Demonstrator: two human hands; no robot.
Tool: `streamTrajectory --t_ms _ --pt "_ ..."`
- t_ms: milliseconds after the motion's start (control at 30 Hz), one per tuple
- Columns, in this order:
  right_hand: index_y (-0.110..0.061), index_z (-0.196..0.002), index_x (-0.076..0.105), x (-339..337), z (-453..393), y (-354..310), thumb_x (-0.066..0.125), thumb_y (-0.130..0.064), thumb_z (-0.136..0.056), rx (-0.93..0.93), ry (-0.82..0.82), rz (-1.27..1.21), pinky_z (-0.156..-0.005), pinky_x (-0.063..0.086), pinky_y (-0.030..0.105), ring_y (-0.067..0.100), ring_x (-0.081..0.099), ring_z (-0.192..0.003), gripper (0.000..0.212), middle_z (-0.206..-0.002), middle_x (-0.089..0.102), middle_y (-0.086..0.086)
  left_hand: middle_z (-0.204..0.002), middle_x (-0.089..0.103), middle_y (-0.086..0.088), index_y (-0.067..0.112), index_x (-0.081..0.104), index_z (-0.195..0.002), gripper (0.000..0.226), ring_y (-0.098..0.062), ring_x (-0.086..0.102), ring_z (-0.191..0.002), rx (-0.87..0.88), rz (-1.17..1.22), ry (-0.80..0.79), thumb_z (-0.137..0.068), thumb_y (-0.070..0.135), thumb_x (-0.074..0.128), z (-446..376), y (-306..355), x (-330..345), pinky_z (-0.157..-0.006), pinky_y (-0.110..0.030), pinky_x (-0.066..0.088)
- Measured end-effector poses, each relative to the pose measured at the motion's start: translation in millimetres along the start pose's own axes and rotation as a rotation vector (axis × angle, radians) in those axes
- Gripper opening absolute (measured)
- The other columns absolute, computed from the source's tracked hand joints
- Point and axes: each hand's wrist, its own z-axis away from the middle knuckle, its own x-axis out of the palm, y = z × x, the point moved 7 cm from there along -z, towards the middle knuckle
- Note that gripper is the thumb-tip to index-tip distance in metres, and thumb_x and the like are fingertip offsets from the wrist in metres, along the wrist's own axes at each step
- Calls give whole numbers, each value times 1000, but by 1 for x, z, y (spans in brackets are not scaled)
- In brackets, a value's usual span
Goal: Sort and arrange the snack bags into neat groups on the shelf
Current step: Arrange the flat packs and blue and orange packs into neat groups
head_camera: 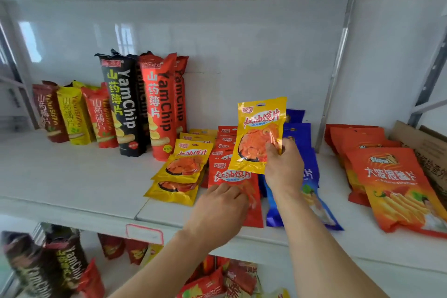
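My right hand (283, 167) pinches a yellow snack bag (258, 133) by its lower right corner and holds it upright above the white shelf (72, 176). My left hand (217, 213) rests on the front bag of a row of red bags (232, 174), fingers curled over its lower part. A pile of matching yellow bags (181, 172) lies just left of the red row. Blue bags (297, 133) lie to the right, partly behind my right arm.
Tall black and red YamChip bags (142, 104) stand at the back left, with shorter brown, yellow and red bags (72, 113) beside them. Orange chip bags (391, 176) lie at the right next to a cardboard box (425, 147). More bags fill the lower shelf (60, 264).
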Motion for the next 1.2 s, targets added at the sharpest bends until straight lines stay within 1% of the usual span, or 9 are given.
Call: streamTrajectory --t_ms 67,200,300,400,533,667,833,1033,1200 --pt "-14 -114 59 18 15 -11 54 -35 -99 19 16 -10 -72 52 36 24 65 -95 27 -105 67 2 -69 61 3 21 64 -70 15 -22 60 -63 15 -4 18 -80 24 74 19 -18 -5 -53 -31 49" --pt "-11 -119 57 52 45 -29 54 -35 -99 85 56 -33 -71 42 33 21 59 -89 32 -101 63 1 -70 60 3 20 65 -71 14 -21 58 -64 55 36 27 -81 21 74 54 -58 -13 -55 -32 51" --pt "-11 -112 59 80 69 -40 55 -36 -98 106 60 -40 -69 42 32 22 59 -85 28 -96 64 2 -69 61 5 23 66 -70 12 -19 59 -63 71 54 1 -78 26 74 76 -85 -20 -54 -28 50" --pt "-15 -105 57 109 93 -47 54 -35 -99 120 -16 28 -63 40 30 17 58 -79 20 -91 62 -3 -66 60 7 25 65 -67 14 -17 58 -61 67 73 -30 -77 27 75 96 -104 -26 -53 -27 48" --pt "-16 -108 58 147 112 -42 57 -32 -97 188 -108 42 -74 52 42 24 63 -83 19 -92 65 1 -65 57 7 24 61 -65 18 -17 57 -60 75 86 -46 -76 25 75 113 -124 -28 -53 -29 50" --pt "-12 -117 56 169 123 -32 55 -31 -98 251 -163 152 -67 40 31 22 58 -83 27 -98 64 4 -63 57 8 25 62 -64 19 -16 56 -58 78 71 -108 -73 28 78 127 -139 -25 -51 -27 48" --pt "-12 -121 51 180 128 -32 57 -34 -97 274 -148 256 -73 51 36 29 65 -92 34 -99 66 5 -64 58 8 25 63 -66 18 -16 58 -58 69 86 -107 -76 30 76 133 -153 -19 -51 -26 49" --pt "-16 -127 49 170 134 -48 52 -47 -95 123 -53 602 -72 45 36 29 57 -108 44 -122 54 6 -66 59 6 24 63 -67 15 -18 59 -59 78 104 -88 -79 29 71 128 -155 -14 -53 -28 49" --pt "-15 -109 64 163 138 -64 50 -40 -96 -160 -11 824 -78 44 38 28 56 -101 31 -106 62 7 -65 59 4 22 63 -66 22 -20 59 -58 102 70 -53 -84 28 52 123 -154 -18 -51 -28 46"
